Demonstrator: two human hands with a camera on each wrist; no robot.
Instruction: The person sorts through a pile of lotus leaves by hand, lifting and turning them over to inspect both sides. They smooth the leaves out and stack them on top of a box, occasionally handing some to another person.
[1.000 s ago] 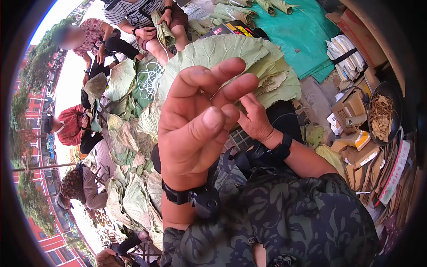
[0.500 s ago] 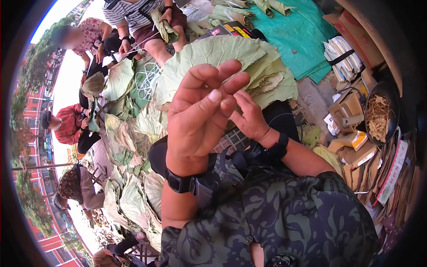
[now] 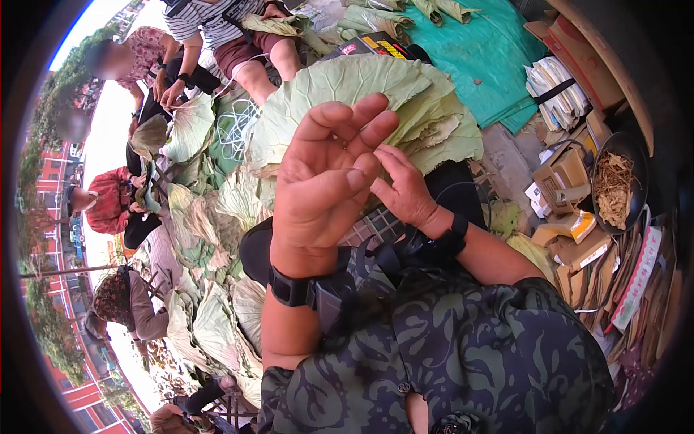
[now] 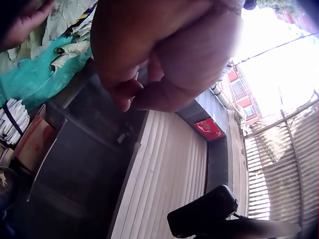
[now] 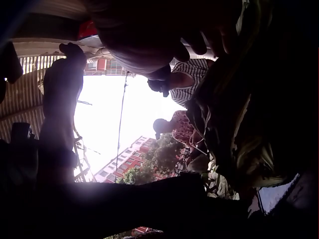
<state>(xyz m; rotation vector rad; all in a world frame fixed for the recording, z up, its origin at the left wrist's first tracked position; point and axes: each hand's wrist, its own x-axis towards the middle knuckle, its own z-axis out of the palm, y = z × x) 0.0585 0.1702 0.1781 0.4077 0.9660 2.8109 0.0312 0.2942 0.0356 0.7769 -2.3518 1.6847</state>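
My left hand (image 3: 318,173) is raised in the head view, its fingers loosely curled, the thumb near them and nothing visible between them. Just behind it on the right, my right hand (image 3: 412,192) reaches forward with fingers slightly bent, partly hidden by the left hand. A stack of big, dry green lotus leaves (image 3: 347,87) lies in front of both hands, its near edge close to the right fingers. In the left wrist view, the left fingertips (image 4: 127,97) come together. The right wrist view is dark, with the right hand (image 5: 164,35) hanging beside leaves.
Loose lotus leaves (image 3: 217,311) cover the ground at left, near white string (image 3: 235,130). A seated person in a striped shirt (image 3: 210,29) holds a rolled leaf bundle (image 3: 271,24). At right are a teal tarp (image 3: 470,65), cardboard boxes (image 3: 560,181) and a black pan (image 3: 636,181).
My left hand has drawn a little away from the camera, and its thumb has shifted downward. The striped-shirt person has tilted the leaf bundle flat and moved a hand out to the left.
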